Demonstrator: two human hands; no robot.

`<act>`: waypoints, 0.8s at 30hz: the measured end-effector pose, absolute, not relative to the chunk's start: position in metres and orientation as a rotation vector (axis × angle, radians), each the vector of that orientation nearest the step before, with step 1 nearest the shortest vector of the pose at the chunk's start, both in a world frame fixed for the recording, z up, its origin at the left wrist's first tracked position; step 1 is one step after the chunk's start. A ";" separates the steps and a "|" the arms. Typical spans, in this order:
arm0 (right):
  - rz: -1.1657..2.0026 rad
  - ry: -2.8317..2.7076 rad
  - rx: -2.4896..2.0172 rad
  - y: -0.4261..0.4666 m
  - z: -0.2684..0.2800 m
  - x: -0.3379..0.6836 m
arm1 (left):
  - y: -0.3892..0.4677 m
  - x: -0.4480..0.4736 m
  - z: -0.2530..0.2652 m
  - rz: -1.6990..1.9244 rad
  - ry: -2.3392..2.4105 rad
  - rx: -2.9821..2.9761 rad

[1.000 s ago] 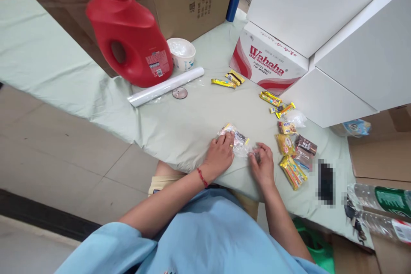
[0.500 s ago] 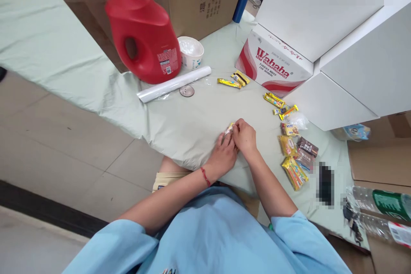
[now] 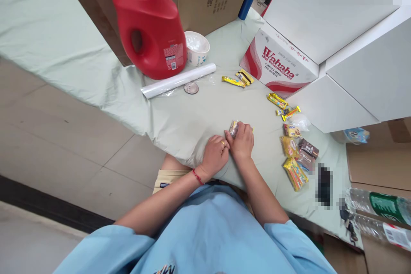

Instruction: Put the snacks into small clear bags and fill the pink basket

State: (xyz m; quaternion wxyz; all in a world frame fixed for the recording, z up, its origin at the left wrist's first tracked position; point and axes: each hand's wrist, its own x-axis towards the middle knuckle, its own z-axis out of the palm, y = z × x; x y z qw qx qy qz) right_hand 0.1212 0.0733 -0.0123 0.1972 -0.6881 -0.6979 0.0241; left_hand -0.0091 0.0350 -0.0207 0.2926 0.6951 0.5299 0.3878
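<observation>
Work surface: a pale green cloth with its near edge against the person. It shows soft folds close to the hands; as a judgement, work on the smoother part, since a fold could let a small item slide.

Near right: a yellow packet lies beside the brown packets, well apart from the hands. Allow the right elbow free passage here.

Near centre: the left hand rests with fingers curled inward and drawn close together. Whether they grip anything cannot be told. Its knuckles are up against the right thumb; a little more room between the hands would probably give better control.

Slightly farther: the right hand lies palm down, fingers bent and narrow together over the wrapped packet. The packet sits on the cloth, its shiny left end exposed and a yellow corner showing at the right. The fingertips are hidden, so a pinch cannot be confirmed. Recommended: steady the packet with light, even pressure, flat on the cloth, and handle the wrapper by its edges; hard pressing could crush the contents.

Far left of centre: a round disc lies just beside a white roll.

Far centre: two yellow bars lie near the Wahaha box.
</observation>
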 end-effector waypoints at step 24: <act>0.279 -2.131 -2.049 0.056 0.028 0.331 | 0.038 -0.007 -0.030 0.891 1.416 2.037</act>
